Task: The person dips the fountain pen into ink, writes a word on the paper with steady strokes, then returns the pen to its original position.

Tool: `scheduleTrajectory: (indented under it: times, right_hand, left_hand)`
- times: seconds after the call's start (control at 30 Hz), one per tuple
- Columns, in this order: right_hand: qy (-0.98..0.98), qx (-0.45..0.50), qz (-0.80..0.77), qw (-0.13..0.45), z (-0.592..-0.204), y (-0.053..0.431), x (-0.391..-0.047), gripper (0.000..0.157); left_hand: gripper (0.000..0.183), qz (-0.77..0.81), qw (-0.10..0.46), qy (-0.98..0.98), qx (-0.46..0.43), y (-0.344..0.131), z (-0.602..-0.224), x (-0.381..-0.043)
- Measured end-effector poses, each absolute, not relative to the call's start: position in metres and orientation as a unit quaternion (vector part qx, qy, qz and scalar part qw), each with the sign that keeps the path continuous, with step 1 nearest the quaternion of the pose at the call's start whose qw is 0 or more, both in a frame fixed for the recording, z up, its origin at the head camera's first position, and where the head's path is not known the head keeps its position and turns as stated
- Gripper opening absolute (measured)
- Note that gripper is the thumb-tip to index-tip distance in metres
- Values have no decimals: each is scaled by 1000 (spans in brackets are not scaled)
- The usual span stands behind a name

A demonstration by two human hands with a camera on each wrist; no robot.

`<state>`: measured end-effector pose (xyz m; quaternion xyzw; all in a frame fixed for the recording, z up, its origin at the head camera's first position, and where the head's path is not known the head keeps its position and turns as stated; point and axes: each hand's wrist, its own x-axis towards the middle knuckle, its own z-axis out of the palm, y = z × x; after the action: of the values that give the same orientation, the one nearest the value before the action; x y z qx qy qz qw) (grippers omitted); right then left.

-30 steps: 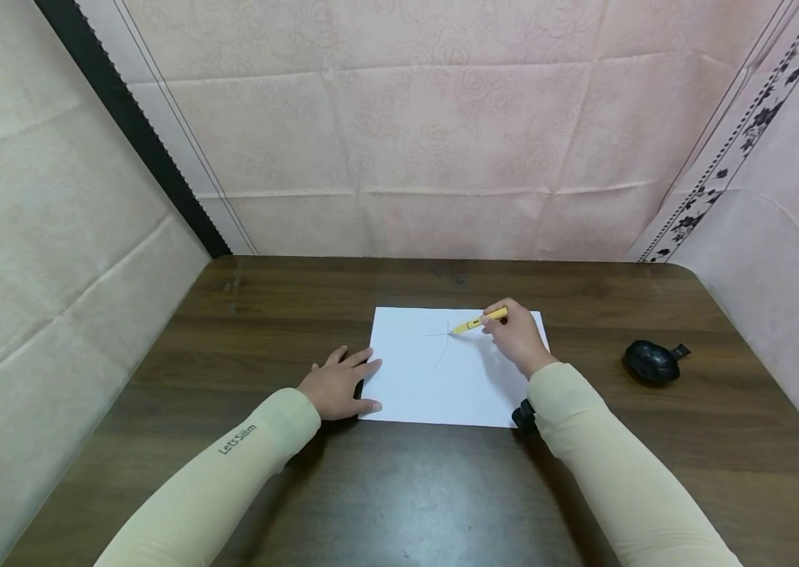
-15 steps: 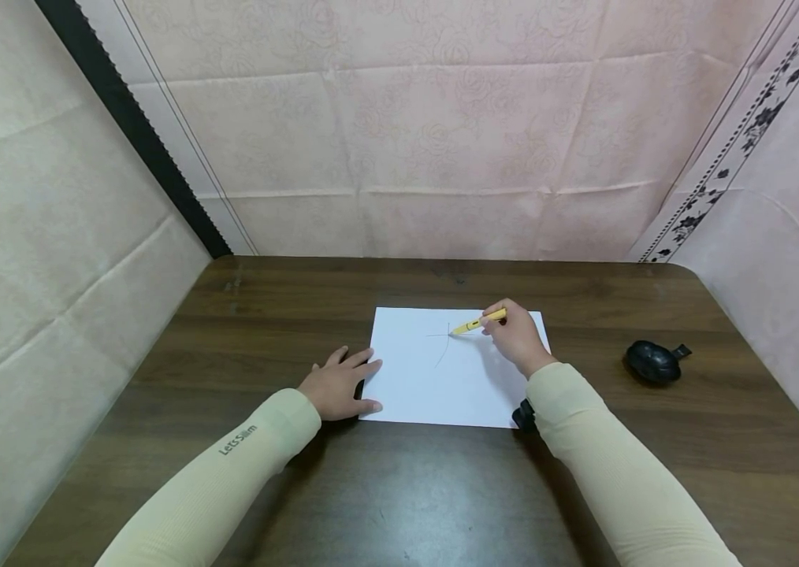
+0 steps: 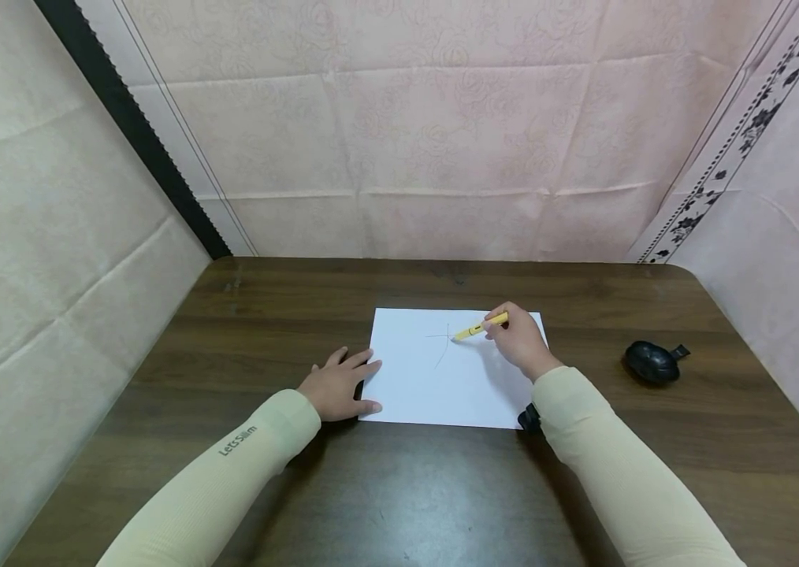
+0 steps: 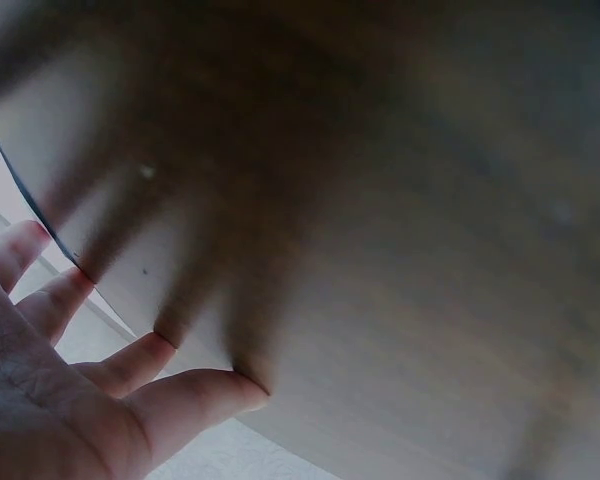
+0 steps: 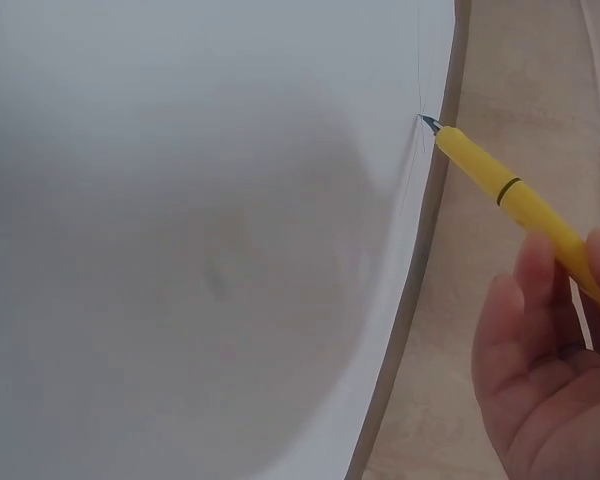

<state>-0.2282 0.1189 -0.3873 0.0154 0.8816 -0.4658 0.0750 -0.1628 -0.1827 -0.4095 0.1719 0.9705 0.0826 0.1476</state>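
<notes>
A white sheet of paper lies flat on the table, bearing a few thin crossing pen lines. My right hand pinches a yellow fountain pen over the sheet's upper right part. In the right wrist view the pen's dark nib meets the paper at one of the thin lines. At the sheet's left edge rests my left hand, fingers spread and fingertips on the paper. The left wrist view shows the thumb and fingers of that hand reaching onto the surface.
A black rounded object with a short tab sits on the brown wooden table, right of the paper. Beneath the right sleeve a black wrist device shows at the sheet's lower right corner. Pale cloth hangs behind and on both sides.
The pen tip has moved slightly toward me, and my right hand and sleeve have shifted a little down and right with it. My left hand and the paper stay put.
</notes>
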Motion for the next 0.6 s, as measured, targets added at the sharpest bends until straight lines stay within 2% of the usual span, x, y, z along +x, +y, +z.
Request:
scheduleTrajectory:
  times: [0.6]
  right_hand:
    - [886,-1,-456,83,-385,133,-217,18]
  left_hand:
    - [72,89,145,970,176,-183,-408,-162]
